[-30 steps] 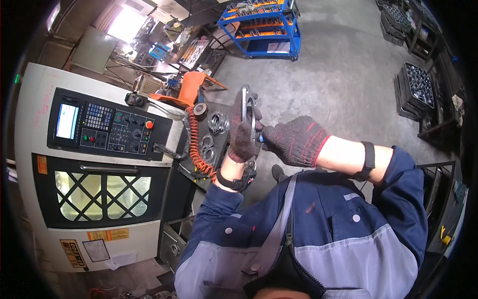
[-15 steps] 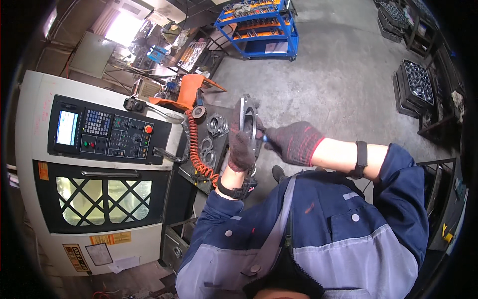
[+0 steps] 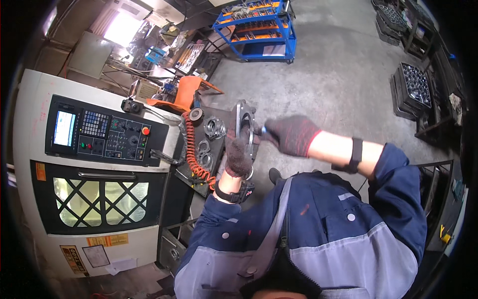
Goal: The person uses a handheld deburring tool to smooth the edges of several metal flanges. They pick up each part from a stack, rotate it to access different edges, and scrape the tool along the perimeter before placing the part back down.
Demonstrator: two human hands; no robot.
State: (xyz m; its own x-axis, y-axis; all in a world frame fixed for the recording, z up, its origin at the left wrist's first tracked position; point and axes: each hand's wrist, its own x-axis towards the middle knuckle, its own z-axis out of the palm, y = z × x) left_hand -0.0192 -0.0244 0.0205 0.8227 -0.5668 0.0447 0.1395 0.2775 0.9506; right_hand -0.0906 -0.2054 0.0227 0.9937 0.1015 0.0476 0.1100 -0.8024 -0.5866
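Note:
My left hand (image 3: 239,158), in a dark knitted glove, is closed round a metal ring-shaped flange (image 3: 239,115) and holds it up on edge, its opening facing right. My right hand (image 3: 295,135), gloved too, is closed on a small hand tool with a blue part (image 3: 263,130). The tool's tip is by the ring's inner edge; blur hides its exact kind and whether it touches. Left of my left hand, several metal rings (image 3: 214,128) lie on a dark work table (image 3: 187,174) beside a coiled orange air hose (image 3: 189,149).
On the left stands a machine tool with a control panel (image 3: 107,130) and a latticed window door (image 3: 99,202). An orange chair (image 3: 187,92) is beyond the table. Farther off are a blue tool cart (image 3: 269,50) and, at right, crates of metal parts (image 3: 414,87).
My right hand has moved slightly up and left with the tool and is blurred. The flange has shifted a little down and left in the picture, along with the whole view.

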